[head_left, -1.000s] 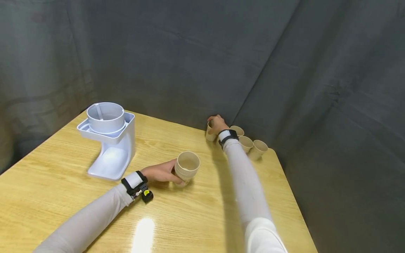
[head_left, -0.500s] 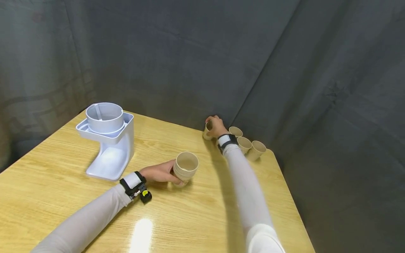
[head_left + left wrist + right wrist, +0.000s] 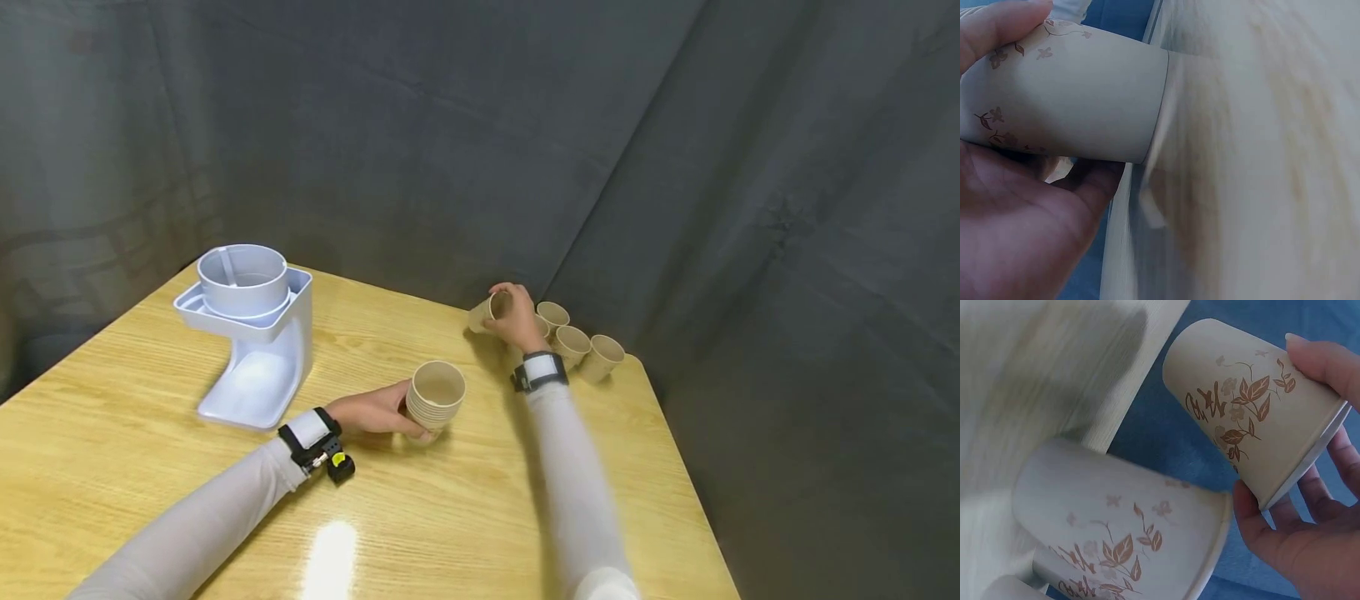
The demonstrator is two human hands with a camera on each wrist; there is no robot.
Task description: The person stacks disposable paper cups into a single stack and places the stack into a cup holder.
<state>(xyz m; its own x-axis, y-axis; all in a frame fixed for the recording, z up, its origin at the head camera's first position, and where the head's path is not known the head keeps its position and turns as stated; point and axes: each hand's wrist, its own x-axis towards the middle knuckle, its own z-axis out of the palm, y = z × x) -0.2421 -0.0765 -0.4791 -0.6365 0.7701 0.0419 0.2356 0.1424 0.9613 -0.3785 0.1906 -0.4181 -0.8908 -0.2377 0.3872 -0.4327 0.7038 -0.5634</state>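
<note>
My left hand (image 3: 375, 410) holds a stack of nested beige paper cups (image 3: 435, 404) mouth-up over the middle of the table. In the left wrist view, fingers and thumb lie around the flower-printed lowest cup (image 3: 1079, 94), whose base is at the tabletop. At the far edge, my right hand (image 3: 517, 319) grips a single paper cup (image 3: 478, 318) by its rim, tilted. The right wrist view shows this cup (image 3: 1241, 406) raised off the table, apart from a standing cup (image 3: 1129, 512) beside it. Several cups (image 3: 572, 343) stand upright near my right wrist, one partly hidden.
A pale grey plastic stand (image 3: 255, 333) with a round open container (image 3: 243, 279) on top stands at the left. Dark curtains (image 3: 420, 150) hang close behind the wooden table (image 3: 420, 525) and along its right side.
My right hand has lifted the single cup from the far edge and tipped it, drawing slightly back. The left hand keeps its hold on the stack. The whole view has shifted a little.
</note>
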